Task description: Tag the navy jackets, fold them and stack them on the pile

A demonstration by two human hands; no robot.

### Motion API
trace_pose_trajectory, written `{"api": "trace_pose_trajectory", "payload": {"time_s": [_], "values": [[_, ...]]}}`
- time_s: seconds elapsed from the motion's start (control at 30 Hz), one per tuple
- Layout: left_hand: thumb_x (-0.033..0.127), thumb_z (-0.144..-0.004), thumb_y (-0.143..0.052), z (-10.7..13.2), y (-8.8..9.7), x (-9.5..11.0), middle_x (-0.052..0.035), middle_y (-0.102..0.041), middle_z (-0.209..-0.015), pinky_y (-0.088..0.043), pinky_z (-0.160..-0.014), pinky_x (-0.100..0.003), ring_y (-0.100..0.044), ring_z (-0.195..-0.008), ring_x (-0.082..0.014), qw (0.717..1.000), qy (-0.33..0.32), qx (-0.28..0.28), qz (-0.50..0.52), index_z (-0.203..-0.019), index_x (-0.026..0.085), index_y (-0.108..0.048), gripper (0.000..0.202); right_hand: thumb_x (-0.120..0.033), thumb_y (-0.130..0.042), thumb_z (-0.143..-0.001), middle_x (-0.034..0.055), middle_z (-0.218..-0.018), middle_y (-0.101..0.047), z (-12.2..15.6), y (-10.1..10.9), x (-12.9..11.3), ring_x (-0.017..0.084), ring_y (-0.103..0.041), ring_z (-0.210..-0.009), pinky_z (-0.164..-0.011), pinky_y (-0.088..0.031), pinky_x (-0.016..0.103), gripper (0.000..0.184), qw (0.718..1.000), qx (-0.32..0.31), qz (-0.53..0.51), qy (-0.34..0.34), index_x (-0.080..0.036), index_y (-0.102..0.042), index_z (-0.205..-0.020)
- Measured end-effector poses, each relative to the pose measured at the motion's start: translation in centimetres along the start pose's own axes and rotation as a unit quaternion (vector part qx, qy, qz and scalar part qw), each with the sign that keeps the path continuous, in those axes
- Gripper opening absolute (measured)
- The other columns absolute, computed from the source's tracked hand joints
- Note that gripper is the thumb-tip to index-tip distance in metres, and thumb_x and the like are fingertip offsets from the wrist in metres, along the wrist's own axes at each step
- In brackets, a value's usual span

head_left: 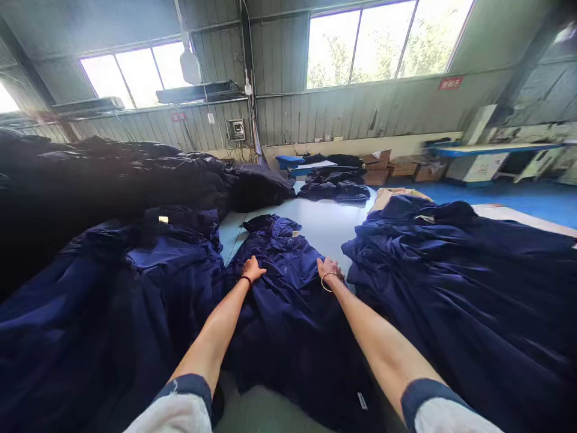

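Observation:
A crumpled navy work jacket [279, 264] lies spread on a pale table [315, 225], its collar pointing away from me. My left hand [252, 269], with a dark wristband, rests flat on the jacket's upper middle. My right hand [330, 270], wearing a thin metal bangle, lies on the jacket's right edge, its fingers curled over the cloth. I cannot tell whether those fingers grip the fabric. Both of my forearms are bare and reach forward from white-and-navy sleeves. Thick navy garment piles [451, 282] press against the jacket's right side.
More navy cloth [157, 270] heaps at my left, with a large dark garment pile [135, 180] behind it. Further folded garments [333, 186] lie at the table's far end. Beyond stand cardboard boxes [376, 168] and a blue-topped bench [491, 149] on a blue floor [532, 201].

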State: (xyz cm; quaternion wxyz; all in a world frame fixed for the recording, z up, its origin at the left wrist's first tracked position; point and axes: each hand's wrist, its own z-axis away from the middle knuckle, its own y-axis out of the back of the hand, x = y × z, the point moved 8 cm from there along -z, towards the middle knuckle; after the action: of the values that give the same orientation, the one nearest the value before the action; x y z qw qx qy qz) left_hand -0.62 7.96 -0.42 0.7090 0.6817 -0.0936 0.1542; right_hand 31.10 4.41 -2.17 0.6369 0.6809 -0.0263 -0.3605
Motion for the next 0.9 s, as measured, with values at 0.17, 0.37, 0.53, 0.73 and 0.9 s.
{"api": "trace_pose_trajectory", "payload": {"time_s": [0.17, 0.37, 0.53, 0.73, 0.9], "values": [[0.031, -0.066, -0.079, -2.2, -1.1, -0.7, -0.0098, -0.073, -0.106, -0.050, -0.080, -0.025, -0.067, -0.105, -0.0257, 0.996, 0.019, -0.048, 0.073, -0.094, 0.015, -0.065, 0.036, -0.040, -0.033, -0.100, 0.0219, -0.127, -0.059, -2.4, -0.2, 1.2, 0.032, -0.055, -0.120, -0.095, -0.043, 0.044, 0.046, 0.999, -0.002, 0.005, -0.045, -0.012, -0.062, -0.124], [0.020, -0.068, -0.073, -2.7, -1.2, -0.5, -0.0037, -0.073, -0.099, -0.050, -0.071, -0.021, -0.067, -0.094, -0.0184, 0.991, 0.008, -0.061, 0.118, -0.094, 0.016, -0.064, 0.028, -0.023, -0.056, -0.087, 0.0180, -0.127, -0.058, -2.8, 0.0, 1.0, 0.032, -0.053, -0.120, -0.090, -0.044, 0.042, 0.027, 0.999, 0.020, 0.019, -0.037, -0.020, -0.068, -0.111], [0.022, -0.072, -0.071, -1.9, 0.9, 0.5, -0.0139, -0.067, -0.116, -0.051, -0.080, -0.025, -0.066, -0.104, -0.0219, 0.993, 0.014, -0.018, 0.114, -0.126, 0.011, -0.049, 0.059, -0.012, -0.047, -0.088, 0.0130, -0.113, -0.063, -1.2, 1.5, -1.3, 0.025, -0.059, -0.106, -0.089, -0.042, 0.038, 0.033, 0.997, 0.064, 0.021, 0.024, -0.021, -0.061, -0.116], [0.021, -0.087, -0.056, -1.6, 6.6, -1.0, -0.0194, -0.062, -0.121, -0.051, -0.087, -0.035, -0.066, -0.108, -0.0277, 0.994, 0.055, 0.072, -0.066, -0.144, 0.015, -0.034, 0.062, -0.031, -0.052, -0.090, 0.0114, -0.128, -0.058, 3.1, 2.3, -8.5, 0.025, -0.051, -0.115, -0.092, -0.041, 0.036, 0.021, 0.959, 0.115, 0.050, 0.254, -0.022, -0.062, -0.106], [0.018, -0.094, -0.042, -0.9, 5.3, -3.4, -0.0183, -0.049, -0.143, -0.047, -0.099, -0.046, -0.056, -0.125, -0.0308, 0.989, 0.067, 0.036, -0.129, -0.153, 0.030, -0.030, 0.061, -0.052, -0.048, -0.094, 0.0070, -0.156, -0.032, 4.4, -1.7, -10.6, 0.031, -0.034, -0.137, -0.099, -0.037, 0.045, 0.033, 0.955, -0.017, 0.100, 0.280, -0.026, -0.067, -0.100]]}}
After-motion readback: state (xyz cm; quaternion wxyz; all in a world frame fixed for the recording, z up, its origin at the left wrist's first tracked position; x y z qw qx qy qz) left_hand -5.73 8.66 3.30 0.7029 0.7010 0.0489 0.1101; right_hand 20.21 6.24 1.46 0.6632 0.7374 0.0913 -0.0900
